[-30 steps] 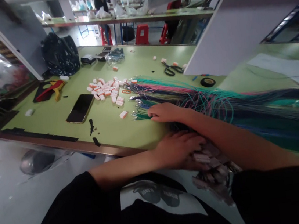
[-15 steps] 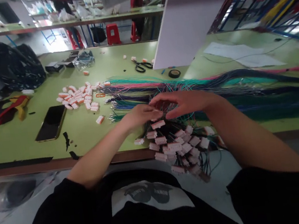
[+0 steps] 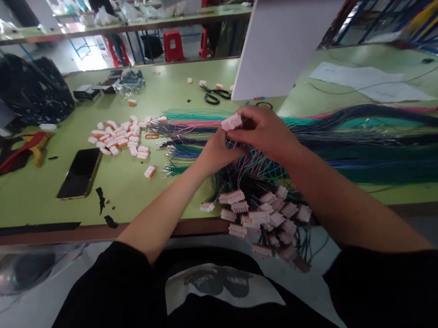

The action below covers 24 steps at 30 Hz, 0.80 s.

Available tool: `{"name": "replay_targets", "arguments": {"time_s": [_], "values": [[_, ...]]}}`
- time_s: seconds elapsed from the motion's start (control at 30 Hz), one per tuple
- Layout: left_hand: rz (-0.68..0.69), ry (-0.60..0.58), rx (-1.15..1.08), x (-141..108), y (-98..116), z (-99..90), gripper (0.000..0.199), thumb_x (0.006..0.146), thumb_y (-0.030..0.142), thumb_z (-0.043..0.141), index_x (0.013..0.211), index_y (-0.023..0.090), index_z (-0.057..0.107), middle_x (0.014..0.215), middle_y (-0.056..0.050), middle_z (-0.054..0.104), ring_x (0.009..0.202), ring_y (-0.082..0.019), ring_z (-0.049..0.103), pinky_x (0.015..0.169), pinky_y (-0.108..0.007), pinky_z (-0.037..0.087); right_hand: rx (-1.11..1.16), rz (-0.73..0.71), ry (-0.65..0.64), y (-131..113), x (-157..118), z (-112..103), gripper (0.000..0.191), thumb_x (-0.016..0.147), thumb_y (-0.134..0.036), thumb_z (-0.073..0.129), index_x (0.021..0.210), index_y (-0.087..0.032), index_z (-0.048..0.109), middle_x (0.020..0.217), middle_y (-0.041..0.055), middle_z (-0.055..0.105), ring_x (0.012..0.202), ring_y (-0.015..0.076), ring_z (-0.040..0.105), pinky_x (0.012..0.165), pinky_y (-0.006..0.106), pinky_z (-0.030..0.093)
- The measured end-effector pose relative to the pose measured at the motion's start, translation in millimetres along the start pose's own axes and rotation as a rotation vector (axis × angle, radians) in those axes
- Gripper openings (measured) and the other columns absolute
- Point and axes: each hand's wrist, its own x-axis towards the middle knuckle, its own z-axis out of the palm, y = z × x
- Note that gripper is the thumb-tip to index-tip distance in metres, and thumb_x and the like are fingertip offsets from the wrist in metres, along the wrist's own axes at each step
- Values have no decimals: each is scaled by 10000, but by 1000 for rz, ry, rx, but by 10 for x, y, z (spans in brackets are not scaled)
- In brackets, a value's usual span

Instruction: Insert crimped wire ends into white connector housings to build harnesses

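A white wire connector (image 3: 231, 122) is held up above the wire bundles, pinched between my two hands. My right hand (image 3: 266, 131) is closed on its right side, thumb and fingers bent round it. My left hand (image 3: 219, 152) is closed at its lower left, with the fingertips partly hidden. Below my hands, a cluster of wired white connectors (image 3: 259, 217) hangs over the table's front edge on dark wires. Long bundles of green, pink, blue and black wires (image 3: 361, 130) run across the table behind and under my hands.
A pile of loose white-and-orange connectors (image 3: 117, 137) lies left of the wire ends. Further left are a phone (image 3: 79, 174) and a red, yellow and black tool or strap (image 3: 23, 150). Black-handled scissors (image 3: 217, 94) lie behind, near a white upright panel (image 3: 266, 32).
Both hands have risen slightly, and a white connector now shows between them. The right hand's fingers have closed up around it. The camera view has shifted a little.
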Motion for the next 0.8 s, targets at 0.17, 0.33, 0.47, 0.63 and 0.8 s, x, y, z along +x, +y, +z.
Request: {"name": "replay_targets", "arguments": {"time_s": [0.17,0.33,0.47,0.63,0.8], "values": [[-45,17,-162,123,-152,148,281,648,31,634,904,138,589,792,-6,666,849,-159,633,803,-296,490,-98,28,-47,-66,107,-45,295,678,-344,637,914,-184,561,836,50,531,848,216,483,632,296,373],[-98,24,-159,105,-222,56,188,724,82,616,889,138,546,584,44,571,506,-79,548,564,-218,448,127,189,37,178,208,-29,326,668,-390,643,919,-205,550,739,23,486,705,167,468,550,280,363],[-125,52,-182,119,-228,31,145,768,149,619,869,153,515,497,88,488,404,-34,438,433,-159,344,262,305,-18,313,255,-61,363,657,-412,642,949,-212,559,665,0,441,581,129,413,474,268,310],[-153,40,-181,148,-170,76,99,774,77,576,784,151,510,491,94,456,426,-27,430,465,-150,389,103,251,-80,210,266,-179,264,662,-386,644,856,-215,595,641,-9,481,540,109,412,487,269,329],[-187,155,-279,157,-182,85,57,846,124,507,818,155,468,484,111,451,357,-14,350,496,-174,422,101,273,37,272,331,-117,264,688,-442,628,750,-200,541,614,-6,493,494,95,415,471,263,356]]}}
